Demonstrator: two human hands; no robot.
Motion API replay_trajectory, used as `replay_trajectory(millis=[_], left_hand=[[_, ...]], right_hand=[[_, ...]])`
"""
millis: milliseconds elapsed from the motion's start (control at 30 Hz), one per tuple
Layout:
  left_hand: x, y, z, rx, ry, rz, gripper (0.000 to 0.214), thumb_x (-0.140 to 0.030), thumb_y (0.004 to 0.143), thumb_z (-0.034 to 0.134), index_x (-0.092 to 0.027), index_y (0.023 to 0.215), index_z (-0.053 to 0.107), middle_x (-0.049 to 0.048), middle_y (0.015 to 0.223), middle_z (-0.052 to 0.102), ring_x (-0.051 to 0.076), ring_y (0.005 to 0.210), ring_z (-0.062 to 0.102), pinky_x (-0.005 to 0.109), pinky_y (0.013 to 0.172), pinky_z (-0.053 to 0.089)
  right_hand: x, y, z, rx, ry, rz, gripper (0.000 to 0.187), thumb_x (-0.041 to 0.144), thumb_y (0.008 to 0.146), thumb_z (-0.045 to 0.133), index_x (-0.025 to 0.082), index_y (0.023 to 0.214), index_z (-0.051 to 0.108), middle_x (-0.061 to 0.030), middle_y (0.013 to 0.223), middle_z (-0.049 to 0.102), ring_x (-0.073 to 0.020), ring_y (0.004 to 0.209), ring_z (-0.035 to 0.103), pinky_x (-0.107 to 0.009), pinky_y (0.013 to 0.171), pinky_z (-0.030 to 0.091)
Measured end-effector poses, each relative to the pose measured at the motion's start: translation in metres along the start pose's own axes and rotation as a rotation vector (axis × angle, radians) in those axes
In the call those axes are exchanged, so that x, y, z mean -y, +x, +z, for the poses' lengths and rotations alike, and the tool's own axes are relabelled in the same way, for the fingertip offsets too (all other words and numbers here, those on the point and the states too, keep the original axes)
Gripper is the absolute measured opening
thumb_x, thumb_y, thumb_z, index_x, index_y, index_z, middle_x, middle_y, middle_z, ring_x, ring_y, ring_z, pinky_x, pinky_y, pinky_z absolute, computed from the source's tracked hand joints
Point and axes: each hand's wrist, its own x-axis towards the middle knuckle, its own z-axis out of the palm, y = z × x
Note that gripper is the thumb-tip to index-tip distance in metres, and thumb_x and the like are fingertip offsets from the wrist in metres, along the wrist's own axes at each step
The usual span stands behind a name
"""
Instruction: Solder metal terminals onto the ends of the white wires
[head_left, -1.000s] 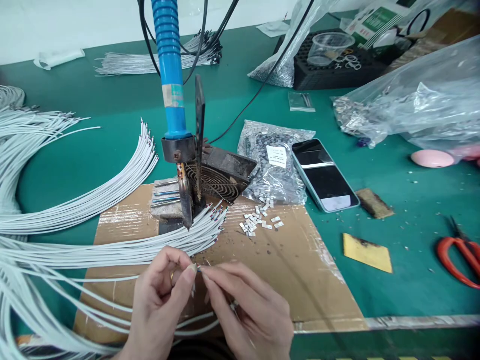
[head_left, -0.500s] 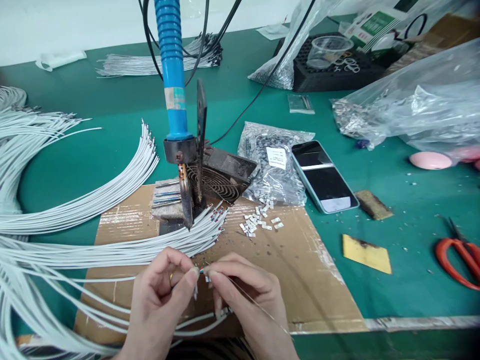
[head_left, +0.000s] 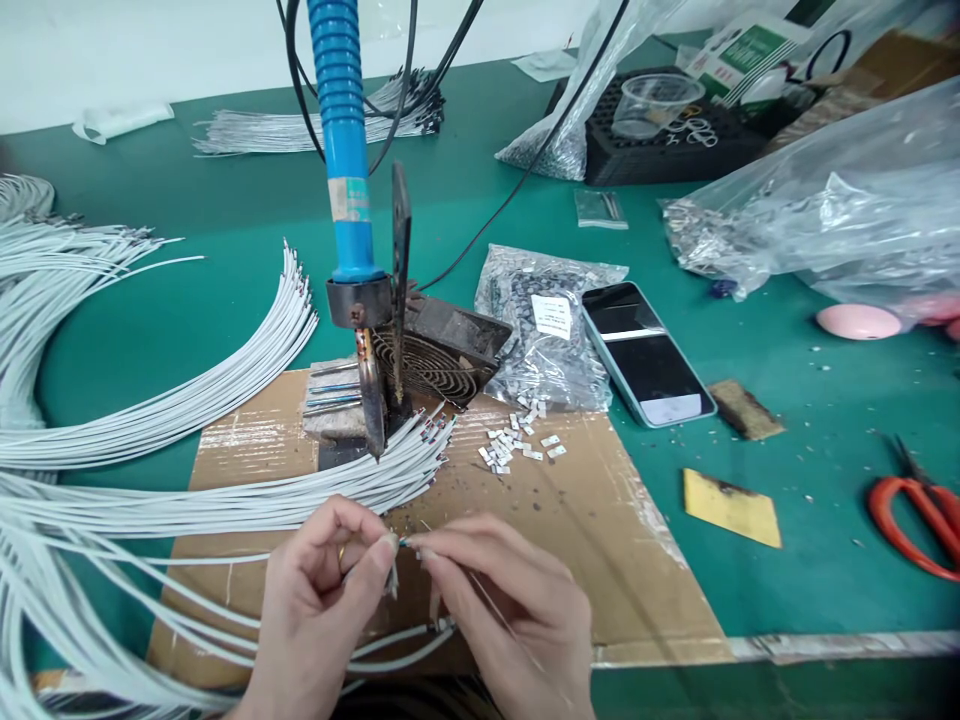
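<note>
My left hand (head_left: 319,600) pinches the stripped end of a white cable over the cardboard sheet (head_left: 600,560). My right hand (head_left: 510,610) meets it fingertip to fingertip, pinching something tiny at the cable's tip, and a thin solder wire (head_left: 495,618) runs back across its fingers. Just beyond the hands lies a fanned bundle of white cables (head_left: 315,490) with coloured ends. A blue-handled soldering iron (head_left: 345,170) hangs tip-down in its stand above that bundle. Several small white parts (head_left: 517,445) are scattered on the cardboard to the right of the iron.
A small fan (head_left: 435,360) sits behind the iron. A bag of parts (head_left: 547,320) and a phone (head_left: 645,350) lie right of it. A yellow sponge (head_left: 731,507), red scissors (head_left: 919,510) and plastic bags (head_left: 825,220) are further right. More cable bundles (head_left: 90,330) fill the left.
The hands stay pinched together at the cable end; the right hand's fingers have shifted slightly and the solder wire lies at a different angle. Nothing else has moved.
</note>
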Motion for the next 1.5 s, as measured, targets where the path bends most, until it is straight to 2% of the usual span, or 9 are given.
replay_trajectory(millis=[133, 300, 400, 467, 667, 1033, 1233, 1333, 1500], left_hand=[[0.0, 0.001, 0.001, -0.007, 0.009, -0.005, 0.029, -0.037, 0.077, 0.088, -0.017, 0.069, 0.069, -0.0045, 0.056, 0.054, 0.009, 0.051, 0.04, 0.017, 0.048, 0.031], [0.001, 0.001, 0.0, -0.034, 0.059, 0.031, 0.023, -0.033, 0.078, 0.086, -0.018, 0.07, 0.071, -0.0028, 0.059, 0.059, 0.009, 0.051, 0.04, 0.017, 0.046, 0.031], [-0.001, -0.001, 0.001, -0.047, 0.093, 0.073, 0.018, -0.03, 0.079, 0.084, -0.019, 0.07, 0.073, 0.0026, 0.073, 0.07, 0.012, 0.058, 0.055, 0.019, 0.05, 0.043], [-0.003, -0.002, 0.003, -0.053, 0.093, 0.089, 0.016, -0.028, 0.077, 0.084, -0.019, 0.069, 0.074, 0.0037, 0.079, 0.074, 0.015, 0.066, 0.065, 0.019, 0.058, 0.051], [-0.007, -0.004, 0.006, -0.065, 0.081, 0.118, 0.013, -0.023, 0.076, 0.085, -0.02, 0.068, 0.075, 0.0018, 0.079, 0.073, 0.013, 0.07, 0.07, 0.014, 0.064, 0.055], [-0.008, -0.001, 0.007, -0.045, 0.079, 0.105, 0.015, -0.026, 0.077, 0.086, -0.02, 0.069, 0.075, 0.0026, 0.079, 0.074, 0.015, 0.073, 0.073, 0.015, 0.066, 0.059], [-0.007, 0.002, 0.006, -0.025, 0.085, 0.105, 0.014, -0.021, 0.077, 0.085, -0.02, 0.068, 0.074, 0.0024, 0.079, 0.074, 0.015, 0.074, 0.073, 0.016, 0.068, 0.059], [-0.007, 0.005, 0.005, -0.014, 0.102, 0.107, 0.014, -0.021, 0.079, 0.083, -0.019, 0.068, 0.074, 0.0034, 0.079, 0.074, 0.016, 0.075, 0.073, 0.017, 0.068, 0.059], [-0.007, 0.013, 0.005, -0.06, 0.121, 0.116, 0.012, -0.019, 0.078, 0.082, -0.019, 0.069, 0.074, 0.0028, 0.081, 0.074, 0.015, 0.075, 0.071, 0.015, 0.067, 0.057]], right_hand=[[-0.004, 0.0, -0.005, 0.018, -0.167, -0.273, 0.046, -0.001, 0.086, 0.072, 0.03, 0.117, 0.084, -0.0043, 0.085, 0.079, -0.0164, 0.07, 0.071, -0.027, 0.065, 0.06], [0.003, 0.002, -0.006, -0.106, -0.094, -0.02, 0.024, 0.013, 0.09, 0.074, 0.031, 0.098, 0.088, -0.0009, 0.078, 0.075, -0.0115, 0.057, 0.065, -0.021, 0.054, 0.054], [0.006, 0.005, -0.003, -0.154, 0.067, 0.236, 0.005, 0.026, 0.088, 0.081, 0.027, 0.087, 0.086, 0.0002, 0.068, 0.07, -0.0098, 0.049, 0.059, -0.02, 0.047, 0.05], [0.008, 0.007, -0.001, -0.129, 0.164, 0.314, 0.007, 0.029, 0.086, 0.083, 0.024, 0.081, 0.085, -0.0003, 0.069, 0.069, -0.0095, 0.048, 0.057, -0.021, 0.048, 0.05], [0.007, 0.013, -0.001, 0.004, 0.171, 0.257, 0.01, 0.027, 0.088, 0.081, 0.031, 0.09, 0.09, -0.0017, 0.078, 0.072, -0.0098, 0.053, 0.053, -0.022, 0.052, 0.051], [0.002, 0.013, -0.003, 0.049, 0.152, 0.242, 0.014, 0.025, 0.089, 0.081, 0.034, 0.095, 0.09, -0.0017, 0.08, 0.073, -0.0095, 0.053, 0.053, -0.022, 0.047, 0.044], [-0.005, 0.013, -0.003, 0.055, 0.107, 0.147, 0.014, 0.023, 0.091, 0.079, 0.033, 0.096, 0.089, -0.0003, 0.08, 0.073, -0.009, 0.053, 0.054, -0.022, 0.051, 0.048], [-0.003, 0.01, -0.002, 0.024, 0.003, 0.1, 0.018, 0.029, 0.1, 0.069, 0.03, 0.099, 0.087, -0.0024, 0.086, 0.073, -0.0116, 0.062, 0.059, -0.022, 0.057, 0.052], [0.0, 0.004, 0.001, -0.1, -0.105, 0.135, 0.029, 0.032, 0.11, 0.045, 0.033, 0.128, 0.068, -0.0005, 0.094, 0.072, -0.0143, 0.074, 0.063, -0.025, 0.072, 0.054]])
